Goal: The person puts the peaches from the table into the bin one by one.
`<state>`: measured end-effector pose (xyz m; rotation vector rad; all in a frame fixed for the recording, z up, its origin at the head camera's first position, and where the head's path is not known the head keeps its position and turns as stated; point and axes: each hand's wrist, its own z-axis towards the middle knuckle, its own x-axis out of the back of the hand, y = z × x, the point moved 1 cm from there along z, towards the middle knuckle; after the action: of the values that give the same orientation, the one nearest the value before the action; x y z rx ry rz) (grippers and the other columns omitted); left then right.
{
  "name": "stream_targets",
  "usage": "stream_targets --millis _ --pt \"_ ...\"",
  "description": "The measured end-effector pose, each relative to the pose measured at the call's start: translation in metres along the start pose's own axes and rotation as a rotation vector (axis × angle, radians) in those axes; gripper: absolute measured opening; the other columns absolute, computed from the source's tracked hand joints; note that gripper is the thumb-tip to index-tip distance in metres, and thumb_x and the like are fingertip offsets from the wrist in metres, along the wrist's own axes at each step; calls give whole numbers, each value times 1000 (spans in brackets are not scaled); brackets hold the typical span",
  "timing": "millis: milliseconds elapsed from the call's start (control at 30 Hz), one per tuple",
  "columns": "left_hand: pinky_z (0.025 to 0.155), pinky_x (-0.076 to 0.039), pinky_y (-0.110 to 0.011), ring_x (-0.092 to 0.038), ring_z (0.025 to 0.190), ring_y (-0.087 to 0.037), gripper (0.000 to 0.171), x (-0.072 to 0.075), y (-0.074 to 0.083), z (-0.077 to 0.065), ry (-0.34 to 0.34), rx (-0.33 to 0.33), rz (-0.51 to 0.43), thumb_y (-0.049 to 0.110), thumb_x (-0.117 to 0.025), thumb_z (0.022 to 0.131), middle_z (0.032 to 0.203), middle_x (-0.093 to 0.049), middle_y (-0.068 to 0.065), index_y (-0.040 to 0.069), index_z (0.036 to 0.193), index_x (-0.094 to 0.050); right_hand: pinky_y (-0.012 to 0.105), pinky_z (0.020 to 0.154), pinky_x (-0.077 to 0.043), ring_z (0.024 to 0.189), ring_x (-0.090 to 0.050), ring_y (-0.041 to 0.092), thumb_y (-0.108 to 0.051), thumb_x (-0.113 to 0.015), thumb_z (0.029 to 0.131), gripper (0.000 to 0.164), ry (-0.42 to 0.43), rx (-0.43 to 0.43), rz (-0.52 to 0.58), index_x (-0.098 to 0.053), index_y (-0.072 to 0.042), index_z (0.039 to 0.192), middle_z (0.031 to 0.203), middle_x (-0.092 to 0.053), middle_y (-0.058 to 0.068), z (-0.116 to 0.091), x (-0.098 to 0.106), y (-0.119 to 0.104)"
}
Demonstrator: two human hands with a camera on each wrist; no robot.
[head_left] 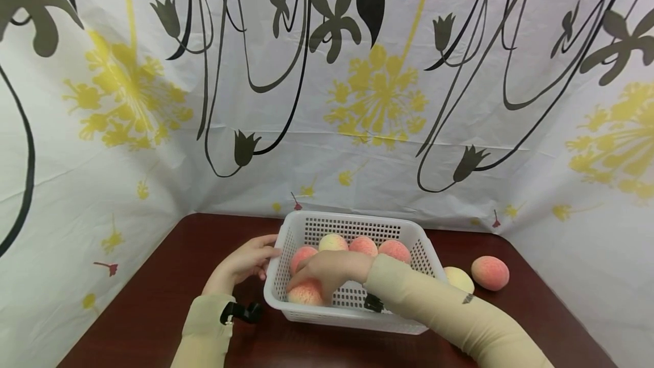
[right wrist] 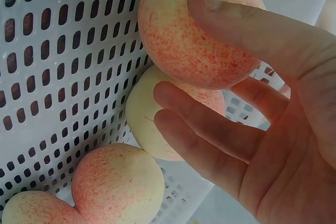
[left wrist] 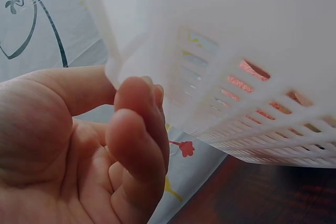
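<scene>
In the head view a white plastic basket [head_left: 352, 320] with perforated walls stands on a dark table. At its left end my left hand [head_left: 247, 260] grips the rim, fingers bent against the wall in the left wrist view. My right hand [head_left: 332, 270] reaches inside the basket and holds a pink-and-yellow peach [head_left: 305, 293] near the front left corner. The right wrist view has the thumb [right wrist: 226, 17] lying on this peach, with two fingers spread beside another peach [right wrist: 149, 114]. Several more peaches [head_left: 364, 245] lie along the basket's back and left side.
Right of the basket, a reddish peach [head_left: 490, 272] and a pale yellow one [head_left: 458, 280] rest on the dark red-brown table [head_left: 153, 300]. The right forearm passes over the basket's front right part. A white flower-printed sheet [head_left: 306, 175] hangs behind and at both sides.
</scene>
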<state>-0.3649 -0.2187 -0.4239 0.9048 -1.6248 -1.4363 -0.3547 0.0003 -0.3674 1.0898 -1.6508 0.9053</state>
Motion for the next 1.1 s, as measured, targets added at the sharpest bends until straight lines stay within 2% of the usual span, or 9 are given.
stream_targets --millis 133,367,433,567,733,933,1100 --pt "47 -47 -24 -50 50 -10 57 0 -1 1 -11 -4 -9 14 -52 99 88 -66 -13 -4 148 -29 12 76 -40 100 -51 1 -9 -88 62 82 10 4 7 -58 -34 134 128 -56 -8 0 -1 0" --pt "47 -47 -23 -49 50 -9 59 0 -1 0 -20 -6 -10 15 -53 98 91 -66 -16 -5 148 -29 16 88 -41 113 -49 3 -7 -87 63 81 31 14 21 -57 -31 134 132 -54 -9 5 -5 0" --pt "47 -47 -23 -48 50 -9 60 0 -1 0 -24 -8 -9 15 -53 98 92 -65 -16 -5 148 -28 18 89 -42 110 -50 2 -6 -87 63 81 33 -2 34 -55 -28 134 132 -54 -9 6 -5 -1" --pt "47 -47 -23 -48 50 -9 60 1 1 0 -22 -9 -13 15 -53 98 92 -65 -16 -5 149 -28 17 84 -43 97 -53 2 -6 -87 64 80 42 -37 69 -52 -25 133 125 -56 -11 7 -5 -2" --pt "46 -47 -23 -48 48 -9 57 3 2 0 -15 -6 -24 14 -53 98 96 -65 -17 -4 148 -30 14 76 -41 86 -51 1 -11 -86 68 72 57 -20 62 -52 -24 130 115 -58 -13 6 -5 -2" --pt "45 -47 -23 -47 47 -9 58 3 2 0 -18 0 -29 14 -54 98 100 -65 -23 -4 148 -30 12 77 -40 89 -50 0 -13 -85 71 68 50 14 77 -52 -24 129 118 -56 -13 6 -6 0" --pt "45 -47 -22 -48 48 -9 59 3 2 0 -13 5 -29 14 -54 98 102 -64 -23 -3 149 -30 11 84 -39 100 -49 -2 -13 -84 72 70 47 21 89 -51 -24 133 127 -54 -13 6 -7 1"
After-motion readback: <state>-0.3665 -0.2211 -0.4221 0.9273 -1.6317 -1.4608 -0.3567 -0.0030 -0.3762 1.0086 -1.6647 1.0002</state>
